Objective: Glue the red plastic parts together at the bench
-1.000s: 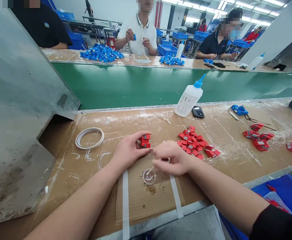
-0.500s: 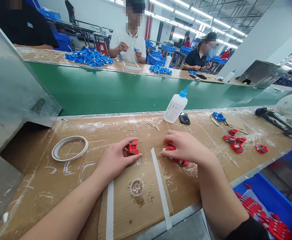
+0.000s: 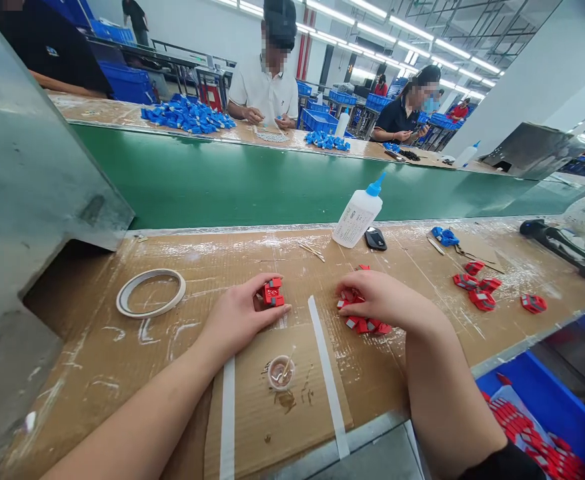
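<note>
Between the thumb and fingers of my left hand is a small red plastic part with grey pieces, just off the cardboard-covered table. To the right, my right hand curls over a pile of similar red parts, its thumb and fingers closed round one red part; the hand partly hides it. In front of me and between my forearms, a small clear cup of liquid with a thin stick in it rests on a cardboard sheet bordered by white tape strips.
A tape roll lies left. Behind my hands are a white bottle with blue nozzle, a black device and thin sticks. More red parts lie right, above a blue crate. Co-workers sit across the green belt.
The whole view has shifted slightly rightward. My left hand keeps its red part. My right hand has moved slightly against the pile, showing more red parts. The co-worker opposite has lowered both hands.
</note>
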Tool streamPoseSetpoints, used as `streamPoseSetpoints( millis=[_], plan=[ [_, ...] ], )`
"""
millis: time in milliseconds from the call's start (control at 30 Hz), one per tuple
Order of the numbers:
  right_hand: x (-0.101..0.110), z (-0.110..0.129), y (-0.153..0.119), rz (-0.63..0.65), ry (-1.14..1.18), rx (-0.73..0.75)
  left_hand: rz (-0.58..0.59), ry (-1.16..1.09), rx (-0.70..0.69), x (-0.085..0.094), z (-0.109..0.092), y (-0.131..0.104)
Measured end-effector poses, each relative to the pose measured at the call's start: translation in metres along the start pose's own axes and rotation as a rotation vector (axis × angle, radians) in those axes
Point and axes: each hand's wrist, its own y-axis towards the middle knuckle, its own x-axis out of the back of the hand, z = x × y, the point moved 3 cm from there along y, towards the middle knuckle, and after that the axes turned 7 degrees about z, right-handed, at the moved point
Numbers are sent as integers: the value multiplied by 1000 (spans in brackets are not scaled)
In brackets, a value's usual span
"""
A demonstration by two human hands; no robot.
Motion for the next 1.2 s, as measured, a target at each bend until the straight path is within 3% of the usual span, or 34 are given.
streamPoseSetpoints(
  millis=[267,333,400,500,600,700,767,900,1000,1200],
  plan=[
    [-16,13,-4,-24,-207,-51,-3,-6,11,1,-3,0],
    [-17,22,-2,-31,-153,-12,-18,1,-1,1,-3,0],
    [-18,31,3,-64,31,62,-39,9,-17,1,-3,0],
    [-25,41,20,-132,502,140,-64,7,-34,2,-3,-1],
    [-40,46,39,-122,935,177,-79,-12,-66,2,-5,-3],
    [-48,52,53,-157,1096,236,-103,-83,-117,4,-7,-4],
    [-44,55,57,-268,1021,285,-98,-124,-151,6,-8,-4],
    [-28,65,56,-481,517,460,-75,-130,-179,6,-6,-3],
    [-27,69,55,-501,306,579,-65,-122,-172,5,-4,-2],
    [-34,70,60,-450,252,641,-56,-96,-187,4,-3,-1]
  ],
)
